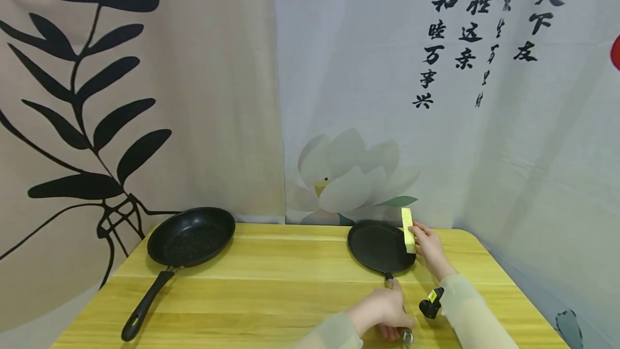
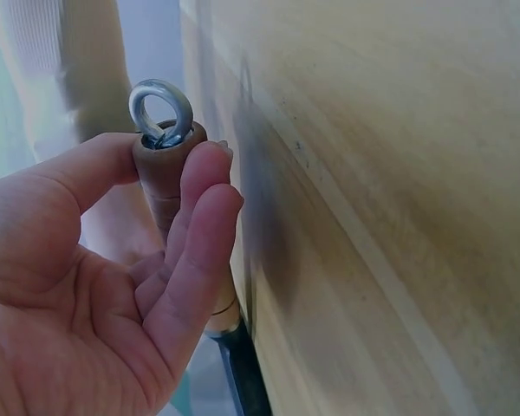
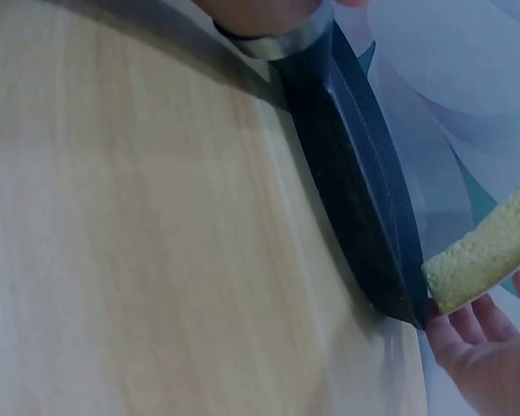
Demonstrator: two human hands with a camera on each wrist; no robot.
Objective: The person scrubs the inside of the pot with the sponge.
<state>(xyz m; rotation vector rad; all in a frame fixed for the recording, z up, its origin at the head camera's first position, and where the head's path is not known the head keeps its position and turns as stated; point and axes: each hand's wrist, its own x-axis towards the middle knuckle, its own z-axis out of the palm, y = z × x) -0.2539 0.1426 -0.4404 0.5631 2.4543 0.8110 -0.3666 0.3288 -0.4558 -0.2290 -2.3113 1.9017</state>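
Observation:
A small, flat black pan (image 1: 375,246) lies near the table's back edge, its handle toward me. My left hand (image 1: 387,306) grips that handle, which the left wrist view shows as a brown wooden handle (image 2: 162,178) tipped with a metal ring (image 2: 175,97). At the pan's right rim, my right hand (image 1: 431,246) holds a pale yellow sponge (image 1: 408,230) between thumb and fingers. In the right wrist view the sponge (image 3: 485,247) stands out past the rim, and fingertips of the right hand (image 3: 494,355) are close to the pan's edge (image 3: 407,260).
A larger black frying pan (image 1: 191,238) sits on the left side of the wooden table (image 1: 281,295). Beside the right sleeve is a small black device (image 1: 431,303) with a yellow label. Printed fabric (image 1: 232,96) hangs behind the table.

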